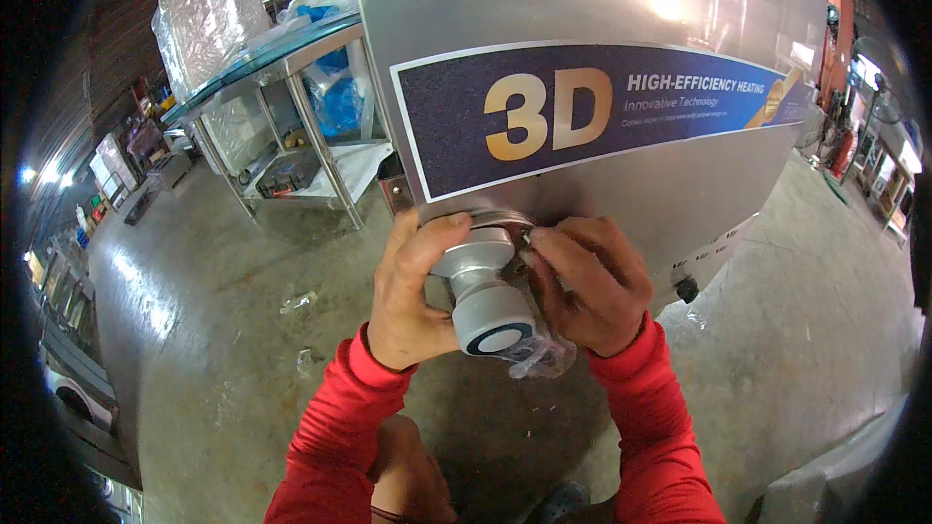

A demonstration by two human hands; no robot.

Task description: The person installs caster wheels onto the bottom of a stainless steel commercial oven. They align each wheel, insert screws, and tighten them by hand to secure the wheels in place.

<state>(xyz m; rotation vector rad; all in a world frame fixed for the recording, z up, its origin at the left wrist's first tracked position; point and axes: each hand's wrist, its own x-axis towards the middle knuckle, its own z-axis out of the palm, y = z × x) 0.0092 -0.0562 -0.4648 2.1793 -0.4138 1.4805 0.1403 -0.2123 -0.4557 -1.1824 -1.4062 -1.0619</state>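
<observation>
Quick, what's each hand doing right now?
Left hand: closed on the silver-grey fitting.
Right hand: pinched closed at the fitting's base; anything held is too small to tell.

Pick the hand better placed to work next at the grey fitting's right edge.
Right, I'd judge. The right hand is at that edge, finger and thumb pinching what looks like a small bright piece. The left hand looks tied up, holding the grey fitting from the left at the metal panel.

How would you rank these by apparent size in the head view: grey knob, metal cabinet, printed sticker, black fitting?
Largest to smallest:
Metal cabinet, partly out of frame
Printed sticker
Grey knob
Black fitting
</observation>
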